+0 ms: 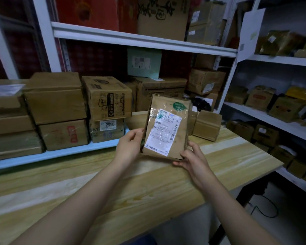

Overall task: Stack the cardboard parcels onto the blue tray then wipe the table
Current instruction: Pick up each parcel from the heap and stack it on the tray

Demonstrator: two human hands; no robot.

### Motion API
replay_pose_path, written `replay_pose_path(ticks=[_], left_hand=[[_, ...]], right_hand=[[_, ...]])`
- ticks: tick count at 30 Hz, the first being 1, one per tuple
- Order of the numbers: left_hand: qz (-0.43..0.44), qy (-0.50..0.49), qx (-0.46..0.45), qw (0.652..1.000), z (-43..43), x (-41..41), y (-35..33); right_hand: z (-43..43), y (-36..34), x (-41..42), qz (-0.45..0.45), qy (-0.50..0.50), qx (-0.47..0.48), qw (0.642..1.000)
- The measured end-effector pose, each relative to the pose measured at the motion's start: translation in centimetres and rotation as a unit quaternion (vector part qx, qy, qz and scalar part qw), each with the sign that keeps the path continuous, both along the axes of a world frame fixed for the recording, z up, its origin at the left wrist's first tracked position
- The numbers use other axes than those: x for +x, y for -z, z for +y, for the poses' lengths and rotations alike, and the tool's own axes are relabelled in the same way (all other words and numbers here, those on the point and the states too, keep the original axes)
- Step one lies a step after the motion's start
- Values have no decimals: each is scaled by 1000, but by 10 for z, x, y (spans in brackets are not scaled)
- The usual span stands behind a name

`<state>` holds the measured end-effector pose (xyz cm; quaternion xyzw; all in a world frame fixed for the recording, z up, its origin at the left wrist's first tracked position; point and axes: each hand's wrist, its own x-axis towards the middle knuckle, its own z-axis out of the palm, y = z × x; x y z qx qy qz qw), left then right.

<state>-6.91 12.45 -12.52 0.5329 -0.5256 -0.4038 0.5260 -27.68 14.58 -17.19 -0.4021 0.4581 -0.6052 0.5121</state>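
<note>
Left hand (129, 147) and right hand (193, 160) grip the parcel (166, 128) between them by its lower edges, long axis standing upward (label toward the person). The tray (60, 152) lies left of the left hand, which is nearer.

Flat parcel (166, 126) held over the table (113, 188) between left hand (129, 147) and right hand (193, 160), tray (60, 152) set at the table's left rear, stacked boxes (60, 110) piled on it, small box (208, 124) placed behind the parcel, shelving (272, 110) ranged behind and right.

I have one head-worn wide-angle view, looking forward and down, close over the surface (148, 191) toward the shelves (141, 38).
</note>
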Motion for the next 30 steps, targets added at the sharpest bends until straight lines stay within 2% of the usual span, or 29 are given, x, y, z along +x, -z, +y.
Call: replay_pose_path(ticks=[10, 19, 26, 30], left_hand=[[14, 5, 0, 1000, 5, 8, 1], [6, 38, -14, 999, 5, 3, 1], [21, 21, -3, 1000, 0, 2, 4], [5, 6, -2, 1000, -2, 1, 6]], right_hand=[[-3, -1, 3, 20, 2, -33, 999], [-3, -1, -4, 24, 23, -26, 999], [-3, -1, -7, 81, 37, -50, 995], [-9, 1, -8, 62, 52, -44, 996]])
